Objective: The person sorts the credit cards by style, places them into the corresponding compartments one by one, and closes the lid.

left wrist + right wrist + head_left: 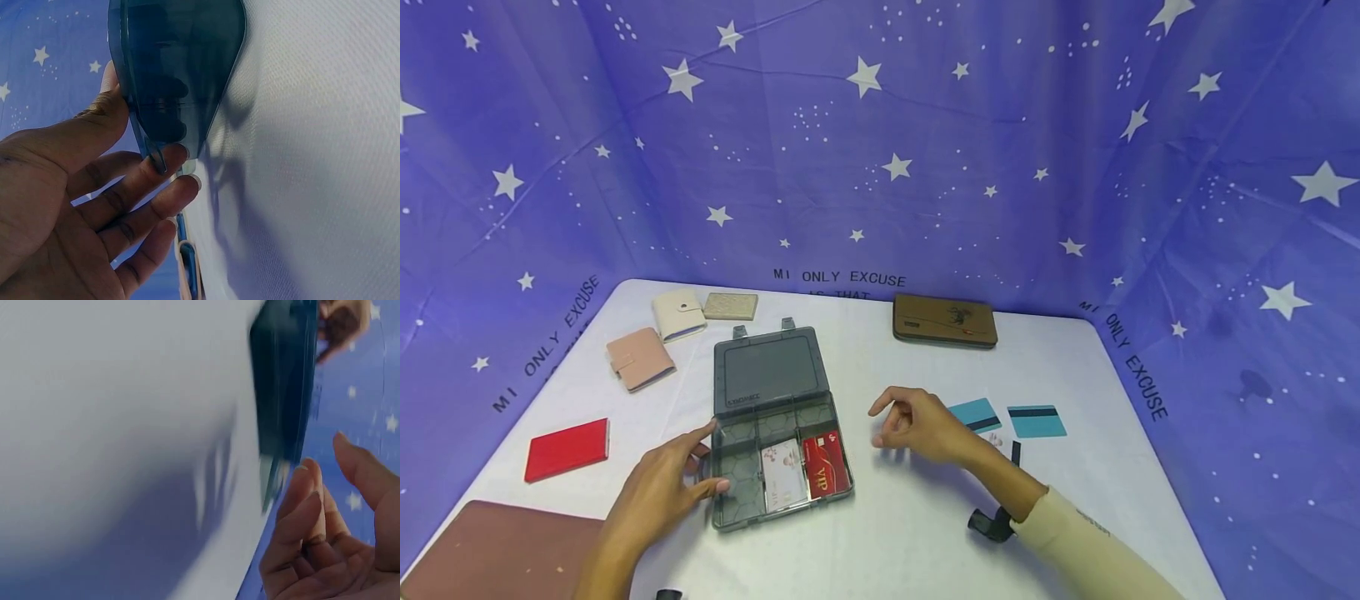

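A grey translucent compartment box (737, 475) lies on the table with its lid (771, 367) folded back. Inside, a white VIP card (783, 475) and a red VIP card (826, 467) sit side by side in the front compartments. My left hand (658, 483) grips the box's left side, its thumb at the rim; the left wrist view shows fingers against the box wall (181, 69). To the right of the box hovers my right hand (921, 425), fingers loosely bent and holding nothing. The right wrist view shows its thumb and fingers (290, 531) apart.
Blue striped cards (1037, 422) and a partly covered white card (996, 440) lie beyond the right forearm. A brown wallet (944, 322) is at the back. Pink (642, 358) and cream (678, 314) card holders, a beige block (731, 306), a red case (567, 450) and a brown folder (505, 550) lie left.
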A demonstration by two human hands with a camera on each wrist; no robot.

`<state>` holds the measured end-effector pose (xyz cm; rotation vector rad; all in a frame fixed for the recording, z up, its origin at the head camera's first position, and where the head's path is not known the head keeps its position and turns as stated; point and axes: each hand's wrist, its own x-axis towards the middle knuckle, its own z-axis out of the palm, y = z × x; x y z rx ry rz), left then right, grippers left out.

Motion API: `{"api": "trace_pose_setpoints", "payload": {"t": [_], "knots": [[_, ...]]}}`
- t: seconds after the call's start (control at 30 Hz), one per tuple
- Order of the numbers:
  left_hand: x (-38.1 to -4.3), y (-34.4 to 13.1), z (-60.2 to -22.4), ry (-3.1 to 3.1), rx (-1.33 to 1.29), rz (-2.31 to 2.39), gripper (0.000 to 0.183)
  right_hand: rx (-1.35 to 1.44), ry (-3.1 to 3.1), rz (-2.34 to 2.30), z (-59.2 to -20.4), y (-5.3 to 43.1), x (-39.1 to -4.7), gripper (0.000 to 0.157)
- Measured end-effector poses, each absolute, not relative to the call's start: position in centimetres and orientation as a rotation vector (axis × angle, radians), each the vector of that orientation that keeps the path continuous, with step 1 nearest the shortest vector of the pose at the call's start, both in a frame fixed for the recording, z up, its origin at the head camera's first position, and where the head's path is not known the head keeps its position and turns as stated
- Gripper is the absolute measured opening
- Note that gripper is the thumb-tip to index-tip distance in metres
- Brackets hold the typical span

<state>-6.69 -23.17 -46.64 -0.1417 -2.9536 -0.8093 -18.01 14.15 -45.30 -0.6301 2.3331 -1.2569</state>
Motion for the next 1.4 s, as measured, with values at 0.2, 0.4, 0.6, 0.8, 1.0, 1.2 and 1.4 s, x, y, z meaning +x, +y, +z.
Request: {"api": "trace_pose_setpoints", "payload": {"t": [0.2,0.4,0.6,0.8,1.0,1.2,1.4], "knots": [[-6.8,-23.2,-46.7,-2.948,-0.146,-0.807,0.086,-0.515,2.469,-1.156,-45.1,19.2,-19.7,0.045],[-6.8,-23.3,-46.9,-2.942,-0.156,-0.808,0.086,-0.453,2.614,-0.977,-45.0,23.7,-20.5,0.049],[-6.7,-23.3,-46.8,-2.947,-0.157,-0.81,0.085,-0.42,2.756,-0.759,-45.6,26.2,-20.6,0.055],[-6.8,-23.3,-46.8,-2.943,-0.164,-0.812,0.084,-0.38,2.818,-0.694,-46.6,26.5,-20.7,0.053],[-6.7,-23.2,-46.9,-2.933,-0.171,-0.813,0.084,-0.445,2.829,-0.737,-47.2,25.6,-21.0,0.043],[-6.7,-23.2,-46.9,-2.93,-0.18,-0.801,0.084,-0.555,2.812,-0.891,-46.9,23.5,-20.8,0.023],[-6.7,-23.3,-47.0,-2.929,-0.17,-0.808,0.085,-0.566,2.747,-1.072,-45.9,20.7,-20.2,0.015]]}}
